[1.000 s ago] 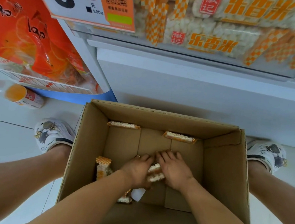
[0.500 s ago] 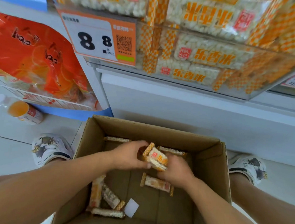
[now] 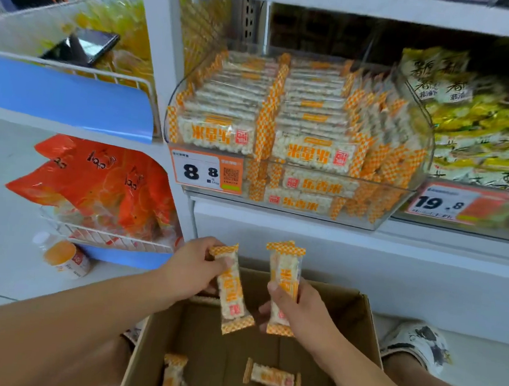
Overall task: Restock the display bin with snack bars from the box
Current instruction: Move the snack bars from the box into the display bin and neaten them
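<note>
My left hand (image 3: 193, 267) pinches one orange-and-white snack bar (image 3: 232, 289) by its upper end, above the open cardboard box (image 3: 367, 329). My right hand (image 3: 301, 314) grips another snack bar (image 3: 284, 272) upright by its lower half. Both bars hang side by side over the box's far edge. A few more snack bars lie on the box floor, one (image 3: 272, 378) flat in the middle and others (image 3: 172, 376) at the left. The clear display bin (image 3: 400, 202) on the shelf above is packed with rows of the same bars.
An orange price tag (image 3: 207, 171) reading 8.8 hangs on the bin's front. Yellow snack bags (image 3: 483, 136) fill the bin to the right. Orange bags (image 3: 100, 185) sit in a wire rack at the left. A bottle of orange drink (image 3: 63, 256) lies on the floor.
Both hands rose out of the box, each now with its own snack bar, held apart. The view tilted up and the display bin came into sight.
</note>
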